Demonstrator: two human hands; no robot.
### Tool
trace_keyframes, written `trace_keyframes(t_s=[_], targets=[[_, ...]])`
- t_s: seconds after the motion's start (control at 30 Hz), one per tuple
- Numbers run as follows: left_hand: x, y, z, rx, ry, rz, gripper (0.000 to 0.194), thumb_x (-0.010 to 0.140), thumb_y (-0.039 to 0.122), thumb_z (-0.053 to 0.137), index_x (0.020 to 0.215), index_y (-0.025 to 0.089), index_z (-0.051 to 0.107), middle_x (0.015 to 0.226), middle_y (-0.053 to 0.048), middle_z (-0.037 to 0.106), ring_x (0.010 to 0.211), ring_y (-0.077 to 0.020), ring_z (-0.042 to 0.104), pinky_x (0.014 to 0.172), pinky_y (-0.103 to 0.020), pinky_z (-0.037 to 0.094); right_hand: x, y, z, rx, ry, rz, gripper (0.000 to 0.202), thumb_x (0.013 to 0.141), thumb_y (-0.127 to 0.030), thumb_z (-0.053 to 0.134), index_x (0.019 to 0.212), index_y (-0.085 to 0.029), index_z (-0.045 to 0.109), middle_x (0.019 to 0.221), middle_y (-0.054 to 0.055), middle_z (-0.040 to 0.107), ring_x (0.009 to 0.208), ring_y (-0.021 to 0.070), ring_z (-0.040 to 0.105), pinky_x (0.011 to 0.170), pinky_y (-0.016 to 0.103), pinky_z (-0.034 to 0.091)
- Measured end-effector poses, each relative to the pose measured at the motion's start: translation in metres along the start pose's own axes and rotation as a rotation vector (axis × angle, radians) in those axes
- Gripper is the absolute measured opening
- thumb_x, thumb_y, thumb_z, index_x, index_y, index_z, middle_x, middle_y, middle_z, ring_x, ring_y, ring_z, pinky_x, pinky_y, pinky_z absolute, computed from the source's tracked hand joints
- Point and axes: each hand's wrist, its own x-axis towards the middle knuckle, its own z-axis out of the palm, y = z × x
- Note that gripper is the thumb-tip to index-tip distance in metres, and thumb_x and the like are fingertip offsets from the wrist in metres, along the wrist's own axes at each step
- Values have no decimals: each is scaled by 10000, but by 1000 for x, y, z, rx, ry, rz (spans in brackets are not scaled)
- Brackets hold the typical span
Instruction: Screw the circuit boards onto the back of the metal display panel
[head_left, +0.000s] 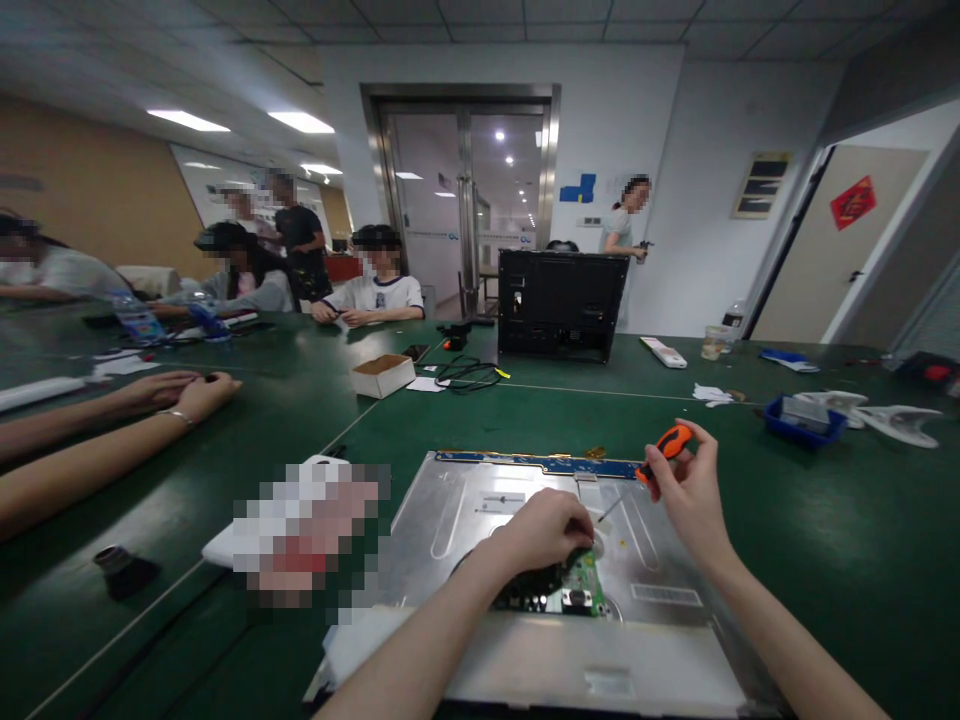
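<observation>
My right hand point(690, 495) grips an orange and black screwdriver point(670, 445), its thin shaft slanting down to the left. The tip ends close to the fingers of my left hand point(546, 530). That left hand is bent over a green circuit board point(589, 580), fingertips pinched together; what they hold, if anything, is hidden. The board sits on the silver metal back of a flat display panel point(480, 540), partly covered by my left hand and forearm. A blue circuit strip point(540, 463) runs along the panel's far edge.
Left of the panel lies a white, partly blurred object point(292, 510). Beyond are a small box point(382, 375), a black cable point(472, 372) and a black monitor housing point(562, 305). A blue tray point(802, 425) stands right. Another person's arms point(150, 430) reach in from the left.
</observation>
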Motion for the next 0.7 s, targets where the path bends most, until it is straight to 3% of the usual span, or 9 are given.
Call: trace_keyframes(t_s=[0.2,0.33,0.53,0.7], targets=[[0,-1,-2,-92,7,-16,170,770,74,703,856,177,809,840,-46,775,781,-194,684,747,-256,485,-2,-28,27,-214,-136,-263,534,811,-465,703,1290,-286,550,753,-27,607,588,166,576,570,285,452],[1,-1,-3,-131,-5,-47,155,770,66,714,852,150,814,822,-59,778,766,-193,686,732,-249,484,-13,-27,40,-209,-103,-236,503,796,-454,693,1267,-308,595,764,-15,634,549,172,569,577,303,452],[1,-4,-3,-183,-14,-38,149,774,58,734,864,141,818,850,-67,784,791,-195,686,748,-244,479,-29,-12,32,-230,-92,-223,486,818,-435,657,1282,-303,596,723,-9,641,529,187,599,550,308,468],[1,-7,-2,-209,-19,-55,160,767,64,737,865,161,820,848,-47,781,792,-188,678,756,-239,478,-27,-3,31,-279,-120,-335,477,886,-394,630,1344,-282,559,718,-13,644,525,171,611,522,281,485]])
